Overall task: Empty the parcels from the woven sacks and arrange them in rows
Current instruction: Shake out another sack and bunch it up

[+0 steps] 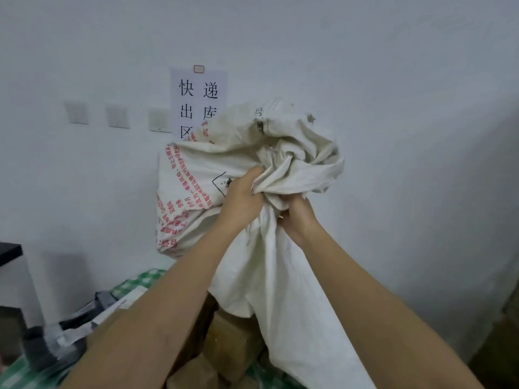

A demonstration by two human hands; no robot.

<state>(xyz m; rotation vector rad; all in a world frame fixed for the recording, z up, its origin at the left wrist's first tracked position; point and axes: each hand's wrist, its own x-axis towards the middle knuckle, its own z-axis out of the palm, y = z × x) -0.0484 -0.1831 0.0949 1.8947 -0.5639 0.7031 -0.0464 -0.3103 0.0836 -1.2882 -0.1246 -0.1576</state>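
While brown parcels (224,341) lie below, left hand (243,196) and right hand (297,214) clench the woven sack (280,169).

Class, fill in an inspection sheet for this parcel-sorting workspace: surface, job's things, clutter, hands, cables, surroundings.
Surface: green checked cloth covers the table.
Job's things: white sack with red print, held up, bunched; brown boxes lie under it; grey mailers at left.
Clutter: nothing seen.
Hands: left hand and right hand both grip the sack's gathered fabric.
Cables: nothing seen.
Surroundings: white wall with a paper sign and three switches; black shelf edge at left.
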